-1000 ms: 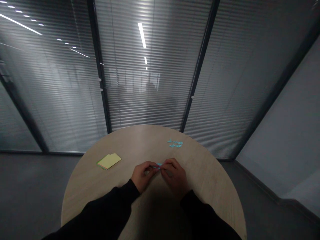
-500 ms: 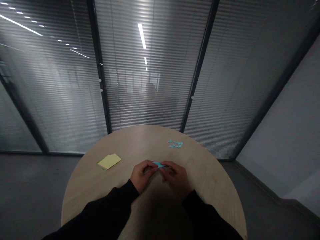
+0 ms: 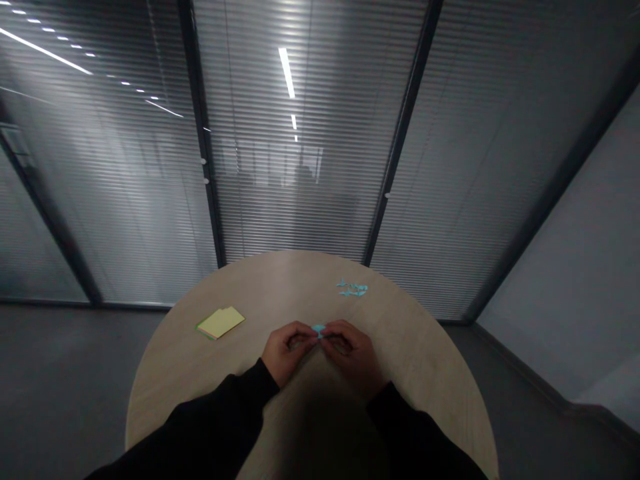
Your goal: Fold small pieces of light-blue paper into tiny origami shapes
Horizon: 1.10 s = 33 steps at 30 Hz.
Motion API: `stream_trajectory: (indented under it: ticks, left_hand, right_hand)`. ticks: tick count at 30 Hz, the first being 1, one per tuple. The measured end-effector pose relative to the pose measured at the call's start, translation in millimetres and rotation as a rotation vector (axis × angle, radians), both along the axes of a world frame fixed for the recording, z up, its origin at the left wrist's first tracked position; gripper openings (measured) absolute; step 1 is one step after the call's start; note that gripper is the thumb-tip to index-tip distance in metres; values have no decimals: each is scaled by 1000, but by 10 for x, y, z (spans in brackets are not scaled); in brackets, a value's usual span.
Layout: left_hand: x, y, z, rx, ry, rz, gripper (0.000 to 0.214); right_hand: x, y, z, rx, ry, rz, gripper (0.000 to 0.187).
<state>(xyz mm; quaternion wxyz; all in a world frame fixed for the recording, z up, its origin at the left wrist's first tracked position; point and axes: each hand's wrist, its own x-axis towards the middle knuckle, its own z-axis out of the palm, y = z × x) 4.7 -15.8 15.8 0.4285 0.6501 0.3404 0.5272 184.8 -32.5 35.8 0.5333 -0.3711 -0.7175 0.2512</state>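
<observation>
Between my two hands is a small piece of folded blue paper (image 3: 319, 329), held just above or on the table near its middle. My left hand (image 3: 286, 350) pinches its left side between thumb and fingers. On the right side, my right hand (image 3: 354, 353) grips it the same way, with the fingertips of both hands almost meeting. Most of the paper is hidden by the fingers, so its exact shape is hard to make out.
A round wooden table (image 3: 280, 287) carries everything. At the far right lie several small folded blue paper pieces (image 3: 354, 289). To the left is a stack of paper sheets (image 3: 221, 323), yellow on top with a green edge. Glass partitions with blinds (image 3: 295, 200) stand behind the table.
My fingers have shifted on the blue paper, and its visible part now looks narrower and more rounded. Right-hand fingers are drawn closer together. The whole view has moved slightly.
</observation>
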Motion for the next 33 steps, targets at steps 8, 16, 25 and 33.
stream_trajectory:
  ticks: [8, 16, 25, 33]
  left_hand:
    - [42, -5, -14, -25, -120, -32, 24]
    - [66, -7, -36, -100, -205, -62, 28]
    - [103, 10, -58, -144, -163, 8, 29]
    - [140, 6, -17, -168, -205, 6, 33]
  right_hand:
    - [-45, 8, -12, -90, 96, 53, 9]
    - [-122, 30, -111, -196, 200, 42, 16]
    - [-142, 67, -160, -316, 268, 19, 24]
    - [-160, 100, -190, -372, 353, 2, 28]
